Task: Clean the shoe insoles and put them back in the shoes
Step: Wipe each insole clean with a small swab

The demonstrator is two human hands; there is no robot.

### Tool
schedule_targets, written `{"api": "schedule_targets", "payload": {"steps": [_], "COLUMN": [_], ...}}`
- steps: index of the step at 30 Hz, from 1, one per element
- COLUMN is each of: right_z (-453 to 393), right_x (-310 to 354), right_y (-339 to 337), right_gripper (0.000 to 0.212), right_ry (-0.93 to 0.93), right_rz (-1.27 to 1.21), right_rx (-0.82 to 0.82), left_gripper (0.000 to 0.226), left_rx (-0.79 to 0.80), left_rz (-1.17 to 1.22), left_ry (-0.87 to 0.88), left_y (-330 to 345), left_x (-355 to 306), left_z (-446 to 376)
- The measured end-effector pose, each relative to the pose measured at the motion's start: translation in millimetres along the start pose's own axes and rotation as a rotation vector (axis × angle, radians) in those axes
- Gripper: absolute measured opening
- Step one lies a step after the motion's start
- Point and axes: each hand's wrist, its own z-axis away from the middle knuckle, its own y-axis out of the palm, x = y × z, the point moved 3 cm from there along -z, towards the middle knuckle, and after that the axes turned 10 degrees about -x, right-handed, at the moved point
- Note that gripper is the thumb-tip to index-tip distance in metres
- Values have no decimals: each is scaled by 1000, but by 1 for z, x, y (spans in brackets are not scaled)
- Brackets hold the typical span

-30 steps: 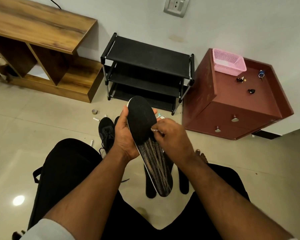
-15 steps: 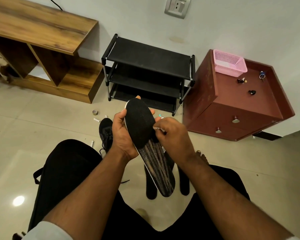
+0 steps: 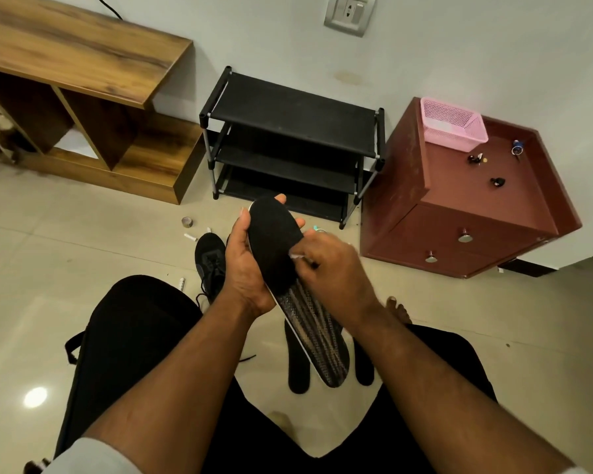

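Our left hand (image 3: 245,268) gripped the insole (image 3: 290,278) above the floor while our right hand (image 3: 332,268), pinching something small and white, had slid slightly nearer along it, so cleaning seemed underway, shoe (image 3: 209,260) waiting.

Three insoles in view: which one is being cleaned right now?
The patterned-heel insole, held up by the left hand while the right hand works a small white thing against it. The two plain dark insoles lie on the floor beneath, untouched.
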Motion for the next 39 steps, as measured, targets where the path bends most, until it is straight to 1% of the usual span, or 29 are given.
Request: {"api": "schedule_targets", "payload": {"steps": [3,6,9,12,14,16,19,21,22,25,28,31,33,35,39], "right_z": [9,7,0,-9,-11,-9,0,3,2,-8,-17,-17,-13,-11,-15], "right_x": [27,30,9,-12,-14,-5,24,33,31,9,-9,-2,10,17,1], "right_y": [9,8,-1,-8,-8,-5,6,10,10,1,-6,-5,-2,1,-6], "right_gripper": [13,13,13,12,11,11,12,14,14,12,12,18,23,23,16], "right_ry": [-90,-127,-37,66,78,44,-80,-118,-105,29,102,56,0,-49,25], "right_rz": [-53,-69,-57,-11,0,-20,-69,-83,-87,-68,-7,-8,-36,-46,4], "right_rx": [32,24,-1,-68,-85,-63,4,22,16,-50,-113,-125,-99,-75,-118], "left_gripper": [61,63,65,63,63,64,63,64,66,70,69,68,67,66,65], "left_rx": [-8,14,44,31,22,24,17,7,8,31,31,29,34,37,34], "left_rz": [41,72,81,90,86,77,60,60,65,63,74,78,50,34,55], "left_ry": [-7,7,-16,-32,-27,-27,-17,-5,-5,-21,-27,-31,-30,-29,-44], "left_y": [1,1,3,2,1,1,0,-1,-1,0,-2,-3,-4,-4,-5], "left_x": [-2,-4,-4,-3,-3,-3,-1,-1,-2,-3,-1,-1,0,1,2], "left_z": [2,3,3,2,1,1,1,0,0,1,1,0,-1,-2,-3]}}
